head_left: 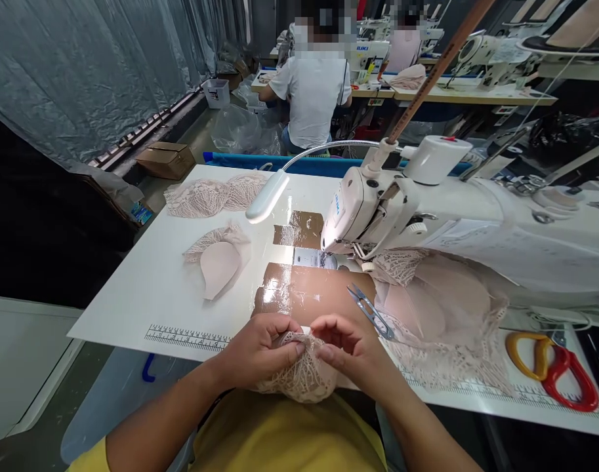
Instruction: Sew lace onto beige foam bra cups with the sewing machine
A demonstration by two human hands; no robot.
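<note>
My left hand (260,347) and my right hand (351,344) both pinch a pale pink lace bra cup (304,377) at the table's near edge, fingertips meeting at its top rim. Thread snips (371,311) lie on the table just beyond my right hand. The white sewing machine (378,210) stands behind, its needle area over a taped brown patch (304,288). A heap of lace cups (441,308) lies under the machine arm to the right.
A padded cup on lace (220,259) and more lace pieces (205,196) lie at the left of the white table (156,288). Orange and red scissors (555,367) sit at the right. A gooseneck lamp (267,196) hangs over the table. Two people sit at machines behind.
</note>
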